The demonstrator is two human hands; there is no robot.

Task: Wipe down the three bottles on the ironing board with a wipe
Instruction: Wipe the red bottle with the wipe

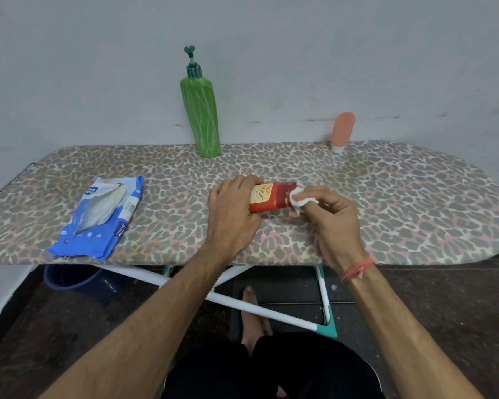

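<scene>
A red bottle (pixel 272 196) with a yellow label lies on its side over the middle of the ironing board (pixel 386 197). My left hand (pixel 232 217) grips its left end. My right hand (pixel 332 217) pinches a crumpled white wipe (pixel 298 198) against the bottle's right end. A tall green pump bottle (pixel 200 113) stands upright at the board's far edge. A small salmon-pink tube (pixel 342 131) stands on its white cap at the far right.
An open blue wipe packet (pixel 98 217) lies on the board's left part. A wall rises right behind the board. Under the board are its white legs (pixel 242 303), a dark blue bucket (pixel 75 279) and my bare foot (pixel 252 315).
</scene>
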